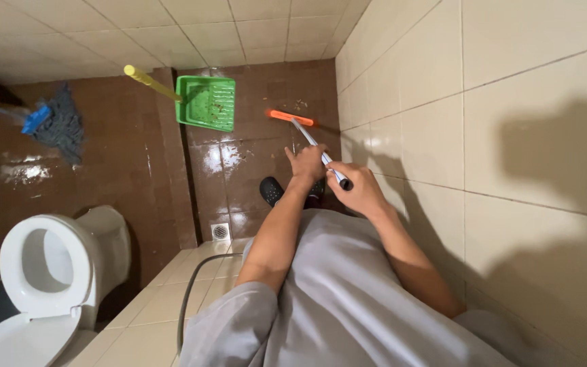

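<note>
Gripping a pale broom handle (317, 151), the left hand (307, 163) and right hand (354, 189) curl their fingers tight around it; its orange head (291, 117) rests on brown floor tiles (253, 156) at twelve o'clock, a green dustpan (206, 102) at eleven.

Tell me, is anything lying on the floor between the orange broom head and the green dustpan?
Nothing solid does. Only wet brown floor with scattered dirt specks lies between the broom head and the dustpan. Both hands, left and right, grip the broom handle.
</note>
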